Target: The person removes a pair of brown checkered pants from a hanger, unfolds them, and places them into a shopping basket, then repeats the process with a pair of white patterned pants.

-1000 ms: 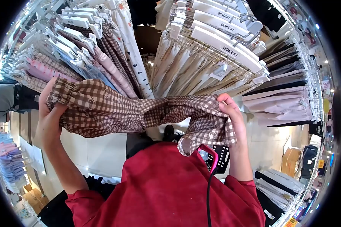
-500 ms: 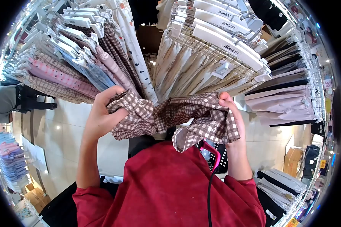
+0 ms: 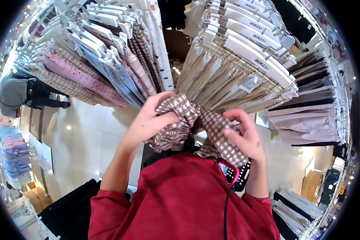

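Brown-and-white checked cloth, a garment (image 3: pixel 179 120) with a small white print, is bunched up in front of my chest. My left hand (image 3: pixel 148 122) is closed around its gathered left part, thumb on top. A looser fold of it slants down to the right, slightly blurred. My right hand (image 3: pixel 248 138) is at that fold with fingers curled and the thumb against the cloth; thumb and forefinger tips stand apart. Part of the garment is hidden under the fold and behind my fingers.
Beige trousers (image 3: pixel 212 76) on white BOKESI hangers (image 3: pixel 258 60) hang just ahead. Pink, blue and checked bottoms (image 3: pixel 82 82) hang at left. More trousers (image 3: pixel 304 120) hang at right. A person (image 3: pixel 16 94) stands at far left. Cartons (image 3: pixel 38 198) are on the floor, lower left.
Both hands and the garment now appear closer together, the left hand further right in view. The right part of the garment has turned over into a slanting fold. My right hand's grip has shifted.
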`<state>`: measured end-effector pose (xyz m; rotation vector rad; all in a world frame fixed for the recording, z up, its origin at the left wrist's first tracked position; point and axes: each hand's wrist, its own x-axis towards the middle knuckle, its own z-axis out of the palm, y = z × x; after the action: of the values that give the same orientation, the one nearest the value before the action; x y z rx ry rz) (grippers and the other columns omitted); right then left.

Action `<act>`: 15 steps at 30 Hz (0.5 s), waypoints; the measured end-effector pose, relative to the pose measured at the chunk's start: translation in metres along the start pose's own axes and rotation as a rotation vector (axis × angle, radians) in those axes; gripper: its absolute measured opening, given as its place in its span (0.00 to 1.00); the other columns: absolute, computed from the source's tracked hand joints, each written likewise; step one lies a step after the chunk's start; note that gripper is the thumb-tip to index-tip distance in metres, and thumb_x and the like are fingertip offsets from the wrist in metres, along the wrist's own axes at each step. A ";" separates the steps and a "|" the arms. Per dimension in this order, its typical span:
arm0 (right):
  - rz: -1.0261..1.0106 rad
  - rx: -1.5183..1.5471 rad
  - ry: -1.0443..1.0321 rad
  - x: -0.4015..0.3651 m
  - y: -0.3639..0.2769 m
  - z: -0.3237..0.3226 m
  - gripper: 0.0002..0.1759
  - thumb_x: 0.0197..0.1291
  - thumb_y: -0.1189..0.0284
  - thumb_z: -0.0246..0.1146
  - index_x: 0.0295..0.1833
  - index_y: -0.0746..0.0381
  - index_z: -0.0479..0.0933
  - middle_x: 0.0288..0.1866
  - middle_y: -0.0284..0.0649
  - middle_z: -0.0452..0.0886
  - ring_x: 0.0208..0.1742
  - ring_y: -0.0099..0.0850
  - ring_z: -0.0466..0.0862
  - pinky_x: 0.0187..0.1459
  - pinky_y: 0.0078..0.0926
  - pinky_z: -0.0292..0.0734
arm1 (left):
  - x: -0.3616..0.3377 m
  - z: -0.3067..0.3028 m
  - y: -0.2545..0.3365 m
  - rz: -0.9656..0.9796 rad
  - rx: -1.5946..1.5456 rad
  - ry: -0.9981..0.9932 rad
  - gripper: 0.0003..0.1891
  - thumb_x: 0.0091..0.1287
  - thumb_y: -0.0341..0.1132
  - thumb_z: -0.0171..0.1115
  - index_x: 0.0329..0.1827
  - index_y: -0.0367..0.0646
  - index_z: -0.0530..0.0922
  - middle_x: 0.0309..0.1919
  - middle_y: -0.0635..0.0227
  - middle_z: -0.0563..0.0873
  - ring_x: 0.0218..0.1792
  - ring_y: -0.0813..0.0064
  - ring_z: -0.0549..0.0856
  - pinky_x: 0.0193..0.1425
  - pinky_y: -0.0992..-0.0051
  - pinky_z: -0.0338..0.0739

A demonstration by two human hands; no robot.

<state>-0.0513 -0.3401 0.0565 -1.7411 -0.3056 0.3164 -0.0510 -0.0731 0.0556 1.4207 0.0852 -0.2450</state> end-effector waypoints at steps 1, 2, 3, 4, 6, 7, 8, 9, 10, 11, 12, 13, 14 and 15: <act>0.014 -0.297 -0.074 0.001 -0.013 -0.004 0.23 0.53 0.67 0.68 0.53 0.65 0.71 0.43 0.41 0.78 0.43 0.31 0.80 0.47 0.26 0.74 | 0.002 0.000 0.002 -0.101 -0.030 -0.060 0.32 0.53 0.28 0.66 0.62 0.30 0.67 0.51 0.61 0.78 0.54 0.74 0.76 0.59 0.76 0.69; 0.024 -0.318 -0.101 0.005 -0.022 0.001 0.26 0.50 0.65 0.70 0.54 0.63 0.72 0.47 0.46 0.78 0.48 0.39 0.80 0.49 0.31 0.75 | 0.004 0.001 -0.011 -0.098 -0.064 -0.052 0.31 0.53 0.29 0.67 0.61 0.30 0.67 0.51 0.61 0.78 0.53 0.74 0.76 0.58 0.75 0.70; -0.089 -0.397 -0.093 0.011 -0.025 0.006 0.28 0.49 0.64 0.70 0.54 0.63 0.72 0.49 0.48 0.78 0.50 0.43 0.80 0.49 0.33 0.75 | 0.007 0.004 -0.011 -0.107 -0.064 -0.105 0.31 0.53 0.29 0.66 0.61 0.30 0.68 0.51 0.61 0.78 0.53 0.74 0.76 0.58 0.75 0.70; -0.202 -0.477 -0.085 0.016 -0.028 0.011 0.29 0.49 0.63 0.71 0.54 0.63 0.72 0.50 0.50 0.78 0.51 0.46 0.79 0.49 0.36 0.75 | 0.010 0.008 -0.009 -0.115 -0.065 -0.159 0.30 0.53 0.29 0.66 0.60 0.31 0.68 0.51 0.61 0.78 0.53 0.74 0.76 0.59 0.75 0.70; -0.222 -0.634 -0.066 0.022 -0.043 0.022 0.31 0.47 0.61 0.72 0.55 0.64 0.72 0.50 0.50 0.78 0.52 0.48 0.79 0.50 0.37 0.75 | 0.017 0.016 -0.012 -0.009 0.074 -0.225 0.26 0.53 0.28 0.64 0.56 0.32 0.71 0.46 0.63 0.79 0.48 0.77 0.77 0.54 0.77 0.71; -0.227 -0.623 -0.070 0.027 -0.043 0.025 0.32 0.46 0.61 0.72 0.55 0.64 0.72 0.49 0.50 0.78 0.52 0.47 0.79 0.50 0.37 0.75 | 0.022 0.023 -0.006 0.058 0.057 -0.342 0.23 0.53 0.28 0.64 0.54 0.33 0.72 0.43 0.65 0.80 0.45 0.78 0.77 0.52 0.77 0.72; -0.232 -0.612 -0.074 0.031 -0.044 0.027 0.32 0.46 0.62 0.73 0.55 0.64 0.71 0.49 0.50 0.78 0.51 0.46 0.79 0.50 0.37 0.75 | 0.026 0.030 0.000 0.127 0.039 -0.456 0.21 0.53 0.28 0.63 0.51 0.33 0.73 0.40 0.67 0.80 0.42 0.80 0.77 0.49 0.78 0.73; -0.224 -0.513 -0.088 0.038 -0.034 0.026 0.33 0.45 0.63 0.74 0.55 0.64 0.71 0.48 0.49 0.79 0.51 0.44 0.80 0.49 0.36 0.75 | 0.029 0.032 -0.002 0.197 0.086 -0.427 0.17 0.54 0.27 0.62 0.47 0.34 0.73 0.36 0.69 0.79 0.38 0.82 0.76 0.45 0.78 0.73; -0.213 -0.416 -0.105 0.042 -0.026 0.025 0.33 0.44 0.64 0.74 0.55 0.65 0.71 0.48 0.48 0.79 0.50 0.41 0.80 0.49 0.36 0.76 | 0.031 0.029 0.004 0.133 0.172 -0.456 0.16 0.54 0.27 0.61 0.46 0.34 0.72 0.35 0.67 0.79 0.38 0.82 0.76 0.44 0.77 0.73; -0.132 -0.231 -0.128 0.044 -0.022 0.023 0.30 0.45 0.71 0.74 0.55 0.65 0.72 0.44 0.40 0.81 0.47 0.31 0.81 0.46 0.30 0.77 | 0.030 0.030 0.010 0.154 0.130 -0.413 0.16 0.55 0.26 0.61 0.46 0.36 0.71 0.35 0.69 0.78 0.39 0.83 0.75 0.44 0.79 0.72; -0.131 0.000 -0.114 0.048 -0.002 0.024 0.25 0.48 0.77 0.71 0.53 0.65 0.73 0.42 0.35 0.81 0.44 0.24 0.80 0.45 0.25 0.77 | 0.029 0.031 0.012 0.178 0.088 -0.369 0.15 0.55 0.25 0.61 0.46 0.38 0.70 0.35 0.72 0.77 0.39 0.85 0.74 0.44 0.80 0.71; -0.013 0.161 -0.148 0.047 -0.001 0.026 0.24 0.50 0.77 0.70 0.54 0.66 0.72 0.43 0.34 0.81 0.44 0.24 0.80 0.47 0.24 0.76 | 0.034 0.029 0.006 0.277 0.120 -0.341 0.14 0.56 0.24 0.61 0.44 0.39 0.69 0.34 0.72 0.76 0.39 0.85 0.74 0.43 0.79 0.71; 0.107 0.319 -0.180 0.044 -0.001 0.028 0.24 0.51 0.77 0.70 0.54 0.67 0.72 0.44 0.34 0.81 0.45 0.25 0.80 0.48 0.24 0.76 | 0.035 0.028 0.004 0.283 0.135 -0.329 0.14 0.56 0.24 0.61 0.43 0.39 0.69 0.34 0.72 0.76 0.39 0.85 0.75 0.42 0.79 0.72; 0.052 0.320 -0.256 0.042 -0.004 0.034 0.27 0.51 0.76 0.70 0.57 0.67 0.71 0.45 0.35 0.80 0.48 0.26 0.79 0.51 0.26 0.75 | 0.035 0.028 0.008 0.287 0.152 -0.319 0.14 0.56 0.24 0.61 0.43 0.39 0.68 0.34 0.71 0.76 0.38 0.84 0.75 0.42 0.78 0.72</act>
<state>-0.0252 -0.2931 0.0521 -1.3953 -0.3726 0.5961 -0.0174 -0.1036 0.0599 1.5074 -0.4040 -0.2407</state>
